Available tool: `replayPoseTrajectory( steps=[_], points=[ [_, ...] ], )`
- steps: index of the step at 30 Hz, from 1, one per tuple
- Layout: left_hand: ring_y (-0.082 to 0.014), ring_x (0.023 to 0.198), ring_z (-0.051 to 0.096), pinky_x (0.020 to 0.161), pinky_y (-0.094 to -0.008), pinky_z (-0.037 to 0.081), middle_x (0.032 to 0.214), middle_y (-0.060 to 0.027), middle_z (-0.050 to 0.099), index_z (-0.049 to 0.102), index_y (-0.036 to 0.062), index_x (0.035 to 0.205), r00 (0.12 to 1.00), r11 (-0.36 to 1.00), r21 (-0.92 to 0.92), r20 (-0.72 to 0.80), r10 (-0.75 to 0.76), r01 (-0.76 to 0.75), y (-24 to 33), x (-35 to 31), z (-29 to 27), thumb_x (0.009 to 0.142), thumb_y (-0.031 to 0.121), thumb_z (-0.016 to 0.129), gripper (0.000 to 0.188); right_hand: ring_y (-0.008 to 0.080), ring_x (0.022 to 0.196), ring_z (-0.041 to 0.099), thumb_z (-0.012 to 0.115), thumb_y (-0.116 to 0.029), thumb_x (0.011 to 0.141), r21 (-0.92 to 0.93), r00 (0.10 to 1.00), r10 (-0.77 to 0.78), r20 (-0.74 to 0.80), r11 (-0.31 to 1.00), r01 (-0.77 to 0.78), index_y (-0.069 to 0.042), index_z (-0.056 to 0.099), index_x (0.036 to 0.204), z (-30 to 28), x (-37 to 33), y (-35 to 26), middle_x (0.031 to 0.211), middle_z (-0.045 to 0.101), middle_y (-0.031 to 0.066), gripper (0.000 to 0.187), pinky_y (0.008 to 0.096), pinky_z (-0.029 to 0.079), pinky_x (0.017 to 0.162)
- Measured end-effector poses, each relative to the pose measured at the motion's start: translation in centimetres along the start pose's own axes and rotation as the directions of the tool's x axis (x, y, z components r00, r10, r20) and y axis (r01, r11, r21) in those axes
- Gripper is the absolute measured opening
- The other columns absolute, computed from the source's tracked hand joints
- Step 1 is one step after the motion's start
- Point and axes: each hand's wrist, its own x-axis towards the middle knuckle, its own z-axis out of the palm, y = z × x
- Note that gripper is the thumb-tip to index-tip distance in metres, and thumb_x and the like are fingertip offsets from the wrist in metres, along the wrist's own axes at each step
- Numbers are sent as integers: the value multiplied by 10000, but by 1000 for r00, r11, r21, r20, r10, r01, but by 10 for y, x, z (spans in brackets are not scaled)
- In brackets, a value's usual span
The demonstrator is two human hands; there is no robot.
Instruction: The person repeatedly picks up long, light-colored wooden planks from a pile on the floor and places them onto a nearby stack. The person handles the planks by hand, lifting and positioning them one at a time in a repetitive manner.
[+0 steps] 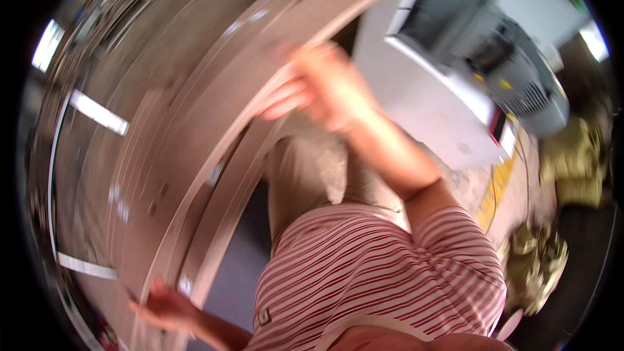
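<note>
A long brown board (205,133), curved by the lens, runs from the lower left to the top of the view. My right hand (325,84), smeared by motion, is closed around its near edge at the middle. At the lower left my left hand (166,307) grips the same edge, with its fingers partly hidden against the wood. More brown boards (237,185) lie beneath and beside it, close to my legs. Small white labels show on some board edges.
A white machine cabinet (416,84) stands at the upper right, with a grey motor housing (536,94) on its side. Yellow-green sacks (575,162) lie at the far right. A cable (525,175) and a yellow floor stripe (497,188) run past the cabinet.
</note>
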Motion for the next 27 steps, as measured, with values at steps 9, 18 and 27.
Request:
replayPoseTrajectory(
  steps=[9, 18, 27],
  points=[
    [-258, 964, 593, 810, -365, 494, 1166, -164, 599, 535, 23, 1223, 970, 899, 398, 219, 101, -183, -72, 27, 24, 934, 260, 560, 375, 228, 512, 644, 525, -377, 945, -73, 881, -270, -388, 962, 263, 50, 489, 1048, -54, 29, -45, 711, 562, 119, 441, 318, 570, 434],
    [-272, 885, 598, 730, -388, 499, 1075, -147, 632, 597, 29, 1129, 967, 647, 721, 137, 217, -247, -89, 102, -43, 884, 213, 610, 306, 327, 523, 664, 493, -191, 922, 73, 941, -203, -270, 970, 231, 127, 493, 870, -26, 54, -9, 637, 601, 243, 322, 400, 572, 410],
    [-286, 807, 602, 651, -411, 503, 985, -129, 666, 658, 36, 1034, 818, 9, 965, -227, 529, 262, 22, 189, -343, 834, 167, 659, 239, 374, 769, 690, 599, -185, 930, 80, 957, 289, 5, 954, -288, 150, 451, 1144, 26, 87, 104, 832, 617, 236, 424, 424, 620, 702]
  ],
)
